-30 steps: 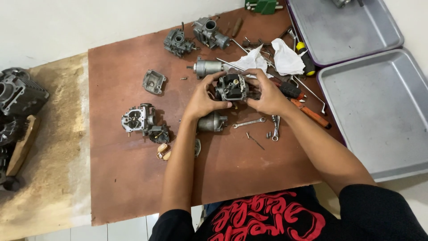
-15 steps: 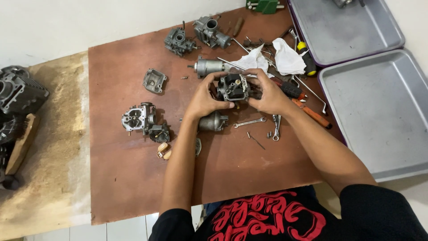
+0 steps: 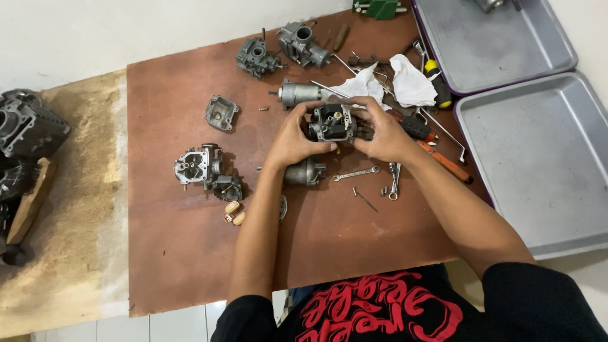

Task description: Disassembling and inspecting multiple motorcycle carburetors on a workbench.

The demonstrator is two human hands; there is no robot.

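My left hand (image 3: 292,139) and my right hand (image 3: 382,134) both grip a grey metal carburetor body (image 3: 332,122), held a little above the brown board (image 3: 190,253). Its open side faces up and shows brass parts inside. My left fingers wrap its left side; my right fingers cover its right side and hide part of it. Just below my left hand lies a grey metal bowl-shaped part (image 3: 303,171). A small spanner (image 3: 356,173) lies under my right hand.
Other carburetor pieces (image 3: 204,167) (image 3: 256,58) (image 3: 302,43), a flat cover (image 3: 221,113), a cylinder part (image 3: 297,94), white rags (image 3: 408,81), screwdrivers (image 3: 443,161) and small screws lie on the board. Two grey trays (image 3: 538,164) (image 3: 494,44) stand at right. Dark engine parts (image 3: 28,130) sit at left.
The carburetor body has turned slightly between my hands and my fingers have shifted their hold on it. Everything on the board stays where it was.
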